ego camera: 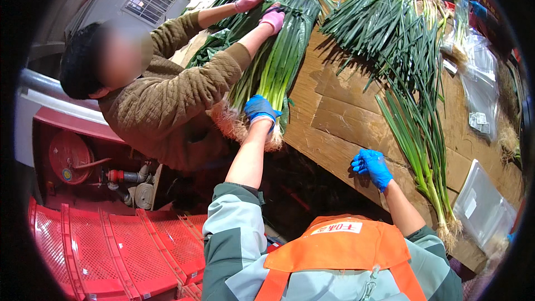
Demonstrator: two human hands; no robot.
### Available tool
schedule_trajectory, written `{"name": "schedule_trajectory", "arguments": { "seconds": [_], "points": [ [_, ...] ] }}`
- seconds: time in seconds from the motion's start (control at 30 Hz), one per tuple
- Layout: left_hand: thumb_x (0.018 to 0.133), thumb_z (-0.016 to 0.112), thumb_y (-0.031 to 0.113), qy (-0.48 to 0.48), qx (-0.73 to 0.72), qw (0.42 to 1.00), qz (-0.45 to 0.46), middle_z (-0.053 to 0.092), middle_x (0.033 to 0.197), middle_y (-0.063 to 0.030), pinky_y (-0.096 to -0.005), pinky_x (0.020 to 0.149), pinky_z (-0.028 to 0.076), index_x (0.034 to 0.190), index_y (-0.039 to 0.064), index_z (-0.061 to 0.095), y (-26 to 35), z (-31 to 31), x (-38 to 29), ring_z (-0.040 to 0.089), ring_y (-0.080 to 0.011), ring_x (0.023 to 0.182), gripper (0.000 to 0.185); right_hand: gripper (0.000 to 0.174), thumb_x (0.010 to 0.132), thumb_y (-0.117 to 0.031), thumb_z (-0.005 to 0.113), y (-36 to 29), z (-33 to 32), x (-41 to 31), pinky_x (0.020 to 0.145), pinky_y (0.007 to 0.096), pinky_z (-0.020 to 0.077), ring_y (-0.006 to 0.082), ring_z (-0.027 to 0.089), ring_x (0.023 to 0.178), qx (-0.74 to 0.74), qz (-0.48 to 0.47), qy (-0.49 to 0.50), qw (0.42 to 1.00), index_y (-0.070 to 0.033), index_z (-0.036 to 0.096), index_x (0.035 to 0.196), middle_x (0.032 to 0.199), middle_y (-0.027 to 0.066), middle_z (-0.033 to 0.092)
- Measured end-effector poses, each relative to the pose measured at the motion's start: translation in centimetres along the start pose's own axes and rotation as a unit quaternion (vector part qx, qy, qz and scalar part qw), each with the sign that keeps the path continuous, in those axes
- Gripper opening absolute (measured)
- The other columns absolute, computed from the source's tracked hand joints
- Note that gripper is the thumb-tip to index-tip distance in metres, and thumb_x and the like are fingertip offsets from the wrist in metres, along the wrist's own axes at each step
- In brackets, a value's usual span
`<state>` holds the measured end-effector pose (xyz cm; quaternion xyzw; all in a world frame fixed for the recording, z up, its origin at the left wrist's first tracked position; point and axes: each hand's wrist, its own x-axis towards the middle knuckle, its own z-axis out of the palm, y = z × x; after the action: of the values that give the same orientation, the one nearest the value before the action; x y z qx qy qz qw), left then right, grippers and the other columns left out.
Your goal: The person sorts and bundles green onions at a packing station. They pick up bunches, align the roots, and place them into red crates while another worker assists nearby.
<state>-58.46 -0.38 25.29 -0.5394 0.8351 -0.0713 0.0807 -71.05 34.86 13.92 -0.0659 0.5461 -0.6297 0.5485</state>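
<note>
My left hand (261,109), in a blue glove, grips the pale stalks of a bundle of long scallions (284,54) just above the roots. The bundle lies at the table's left edge, its green leaves pointing away from me and partly covered by green plastic wrap. My right hand (373,168), also gloved in blue, rests at the table's near edge with its fingers loosely bent and nothing seen in them. To its right lie a few loose scallions (430,179), roots towards me. Another person's pink-gloved hand (273,20) presses on the wrapped leaves.
Cardboard (355,108) covers the table. A large scallion heap (376,21) lies at the far side. Clear plastic bags (485,205) lie at the right. The other person (167,92) leans in from the left. Red plastic crates (117,251) and a fire-hose cabinet (100,163) stand at lower left.
</note>
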Motion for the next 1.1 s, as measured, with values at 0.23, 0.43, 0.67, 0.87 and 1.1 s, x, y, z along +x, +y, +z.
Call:
{"name": "schedule_trajectory", "arguments": {
  "seconds": [0.23, 0.43, 0.67, 0.87, 1.1],
  "points": [
    [0.067, 0.076, 0.027, -0.203, -0.050, 0.978, -0.019, 0.068, 0.095, -0.0214, -0.0392, 0.076, 0.055, 0.094, -0.001, 0.067, -2.2, -2.0, 3.8, 0.069, -0.0292, 0.085, 0.040, 0.033, 0.096, -0.029, 0.051, -0.2, -0.6, 0.1, 0.056, 0.0280, 0.0529, 0.0178, 0.065, 0.063, 0.028, 0.024, -0.022, 0.999, 0.001, 0.062, 0.087, 0.075, 0.0108, 0.066],
    [0.072, 0.077, 0.024, -0.392, -0.277, 0.874, 0.076, 0.061, 0.070, -0.0048, -0.0303, 0.053, 0.043, 0.082, 0.002, 0.068, 0.3, -6.1, 2.0, 0.053, -0.0130, 0.060, 0.025, 0.031, 0.095, -0.028, 0.052, -1.6, -2.1, 0.6, 0.062, 0.0298, 0.0550, 0.0198, 0.066, 0.068, 0.069, 0.083, -0.029, 0.994, 0.002, 0.062, 0.092, 0.082, 0.0128, 0.068],
    [0.074, 0.079, 0.026, -0.451, -0.464, 0.761, 0.042, 0.062, 0.071, -0.0013, -0.0230, 0.050, 0.038, 0.082, 0.006, 0.067, 3.0, -4.0, -4.1, 0.049, -0.0080, 0.056, 0.025, 0.036, 0.095, -0.033, 0.053, -4.2, 1.4, -0.1, 0.074, 0.0311, 0.0536, 0.0183, 0.065, 0.083, 0.065, 0.084, -0.128, 0.986, 0.000, 0.060, 0.109, 0.099, 0.0119, 0.066],
    [0.088, 0.066, 0.037, -0.416, -0.426, 0.794, 0.123, 0.065, 0.090, -0.0052, -0.0228, 0.057, 0.042, 0.111, 0.001, 0.062, 5.7, -0.9, -5.3, 0.057, -0.0104, 0.071, 0.043, 0.043, 0.097, -0.033, 0.052, -6.6, 9.3, 4.9, 0.096, 0.0315, 0.0444, 0.0138, 0.055, 0.112, 0.143, -0.008, -0.219, 0.965, -0.004, 0.051, 0.129, 0.123, 0.0059, 0.058],
    [0.096, 0.054, 0.022, -0.124, -0.585, 0.791, 0.129, 0.053, 0.131, -0.0102, -0.0299, 0.097, 0.044, 0.140, 0.002, 0.039, 0.3, -0.6, -10.4, 0.055, -0.0172, 0.113, 0.051, 0.059, 0.095, -0.036, 0.051, -5.4, 8.6, 6.4, 0.108, 0.0455, 0.0363, 0.0305, 0.049, 0.124, 0.440, 0.134, -0.358, 0.812, 0.004, 0.039, 0.137, 0.136, 0.0194, 0.048]
  ]
}}
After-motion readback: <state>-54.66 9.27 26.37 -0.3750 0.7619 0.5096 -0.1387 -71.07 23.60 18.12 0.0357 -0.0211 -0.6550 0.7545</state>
